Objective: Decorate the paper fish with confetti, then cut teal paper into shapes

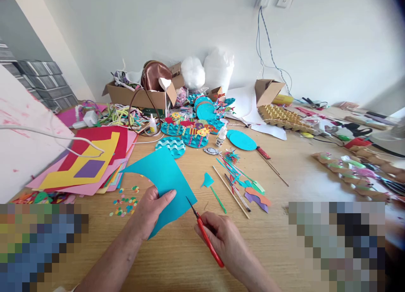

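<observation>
A sheet of blue paper [172,178] with a curved piece cut from its left side is pinched in my left hand [156,205], thumb on top. My right hand [220,231] grips a pair of scissors with red handles [209,245]. The dark blade tips touch or overlap the sheet's right edge; whether they pass above or below it is partly hidden. Right of the sheet lie a small blue paper scrap [207,180], a green strip [218,199] and a wooden stick [230,191].
Stacked coloured paper [95,157] and scattered paper dots [126,203] lie to the left. Glue bottles [221,136], blue paper discs [242,140] and decorated wavy discs [171,147] stand or lie farther back. A cardboard box [136,97] is by the wall; egg-carton strips [344,174] sit at right.
</observation>
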{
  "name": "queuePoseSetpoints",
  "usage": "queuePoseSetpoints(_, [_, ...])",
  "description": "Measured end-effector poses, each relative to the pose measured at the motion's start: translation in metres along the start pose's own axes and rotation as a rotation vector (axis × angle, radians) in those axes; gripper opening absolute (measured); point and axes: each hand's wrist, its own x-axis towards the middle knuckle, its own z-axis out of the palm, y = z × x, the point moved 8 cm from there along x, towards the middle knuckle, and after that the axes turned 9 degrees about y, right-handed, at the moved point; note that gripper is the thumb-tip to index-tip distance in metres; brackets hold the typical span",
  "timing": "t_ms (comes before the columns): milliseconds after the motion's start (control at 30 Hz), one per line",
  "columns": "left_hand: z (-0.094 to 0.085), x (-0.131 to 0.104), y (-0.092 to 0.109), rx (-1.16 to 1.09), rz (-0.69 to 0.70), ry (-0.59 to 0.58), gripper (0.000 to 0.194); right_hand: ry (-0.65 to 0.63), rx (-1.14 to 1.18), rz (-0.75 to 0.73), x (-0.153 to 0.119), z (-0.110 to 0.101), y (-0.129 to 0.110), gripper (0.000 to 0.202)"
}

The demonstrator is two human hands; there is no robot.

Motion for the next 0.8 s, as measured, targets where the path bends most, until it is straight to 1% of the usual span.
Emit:
queuePoseSetpoints(167, [-0.002,0.000,-0.010,0.026,-0.033,-0.011,0.029,-0.063,0.091,0.055,-0.001,0.005,0.002,0.034])
queuePoseSetpoints(300, [0.005,-0.003,-0.014,-0.006,-0.044,-0.088,0.027,-0.088,0.144,0.125,-0.002,0.007,0.005,0.031])
queuePoseSetpoints(433, [0.014,-0.006,-0.015,-0.030,-0.063,-0.167,0.025,-0.096,0.185,0.161,-0.002,0.007,0.006,0.029])
queuePoseSetpoints(533, [0.016,-0.007,-0.018,-0.040,-0.098,-0.162,0.025,-0.089,0.215,0.166,-0.002,0.008,0.005,0.029])
queuePoseSetpoints(667, [0.015,-0.007,-0.017,-0.029,-0.111,-0.140,0.026,-0.079,0.250,0.165,-0.001,0.009,0.005,0.029])
queuePoseSetpoints(800, [0.014,-0.008,-0.018,-0.031,-0.130,-0.129,0.026,-0.057,0.226,0.152,-0.001,0.011,0.007,0.030])
